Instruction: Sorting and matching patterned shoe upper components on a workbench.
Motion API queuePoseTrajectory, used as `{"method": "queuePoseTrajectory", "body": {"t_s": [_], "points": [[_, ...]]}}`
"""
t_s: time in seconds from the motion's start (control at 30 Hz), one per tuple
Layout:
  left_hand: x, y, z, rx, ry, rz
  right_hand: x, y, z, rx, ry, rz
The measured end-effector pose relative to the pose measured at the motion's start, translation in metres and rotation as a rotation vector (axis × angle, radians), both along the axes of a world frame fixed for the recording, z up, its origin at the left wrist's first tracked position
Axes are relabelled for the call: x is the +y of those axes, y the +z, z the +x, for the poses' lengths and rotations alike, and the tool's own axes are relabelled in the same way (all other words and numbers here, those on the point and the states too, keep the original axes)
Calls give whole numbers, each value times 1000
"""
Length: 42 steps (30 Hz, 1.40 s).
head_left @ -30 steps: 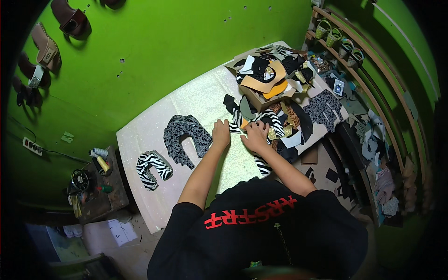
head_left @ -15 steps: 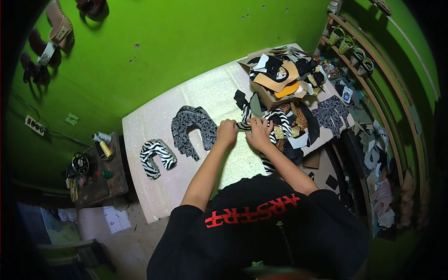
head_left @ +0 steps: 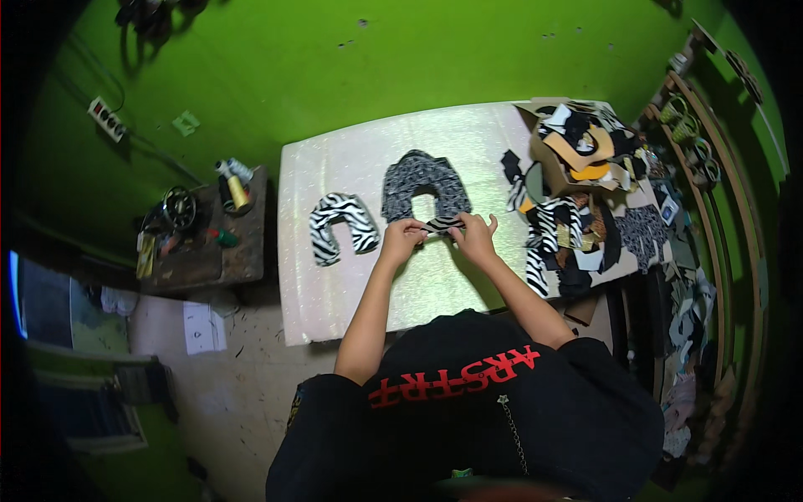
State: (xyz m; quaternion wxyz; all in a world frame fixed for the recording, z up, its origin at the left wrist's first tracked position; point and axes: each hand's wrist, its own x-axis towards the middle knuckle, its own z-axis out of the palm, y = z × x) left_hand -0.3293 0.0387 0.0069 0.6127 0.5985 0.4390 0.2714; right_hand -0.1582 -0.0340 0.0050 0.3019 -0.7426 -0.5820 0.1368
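A zebra-striped piece of material (head_left: 440, 224) is stretched between my two hands above the table. My left hand (head_left: 404, 240) pinches its left end, and my right hand (head_left: 475, 241) grips the right end with some fingers lifted off. Just beyond them lies a U-shaped stack of black-and-grey patterned pieces (head_left: 425, 174), its near ends close to my fingers. To its left is a smaller U-shaped stack of zebra-striped pieces (head_left: 341, 219). Whether the held piece is one layer or several, I cannot tell.
On the right, a cardboard box (head_left: 559, 171) overflows with offcuts, and zebra-striped scraps (head_left: 552, 226) lie beside it on the pale shiny tabletop (head_left: 335, 309). A sewing machine (head_left: 178, 207) and thread cones (head_left: 237, 189) stand on a wooden table at left. A wooden rack (head_left: 711, 159) lines the right wall.
My hands have carried the striped piece away from the scrap pile to just in front of the patterned stack. The view has swung, so the table appears further right.
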Motion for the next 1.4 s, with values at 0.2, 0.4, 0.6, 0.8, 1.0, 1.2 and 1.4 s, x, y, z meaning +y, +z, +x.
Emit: {"method": "queuePoseTrajectory", "body": {"t_s": [0.2, 0.4, 0.6, 0.8, 1.0, 1.2, 1.4], "points": [[12, -5, -92, 100, 208, 96, 33, 6, -77, 78, 146, 82], [26, -3, -147, 46, 320, 140, 71, 10, -129, 177, 180, 100], [52, -1, -180, 52, 444, 306, 109, 15, -164, 171, 199, 72], [81, 7, -188, 161, 457, 325, 143, 13, -176, 189, 202, 144], [100, -13, -188, 277, 514, 244, 152, 4, -188, 328, 95, 66], [107, -26, -183, 359, 564, 275, 158, -4, -191, 290, 45, 26], [109, -30, -181, 508, 550, 441, 161, -15, -192, 191, -9, 165]]}}
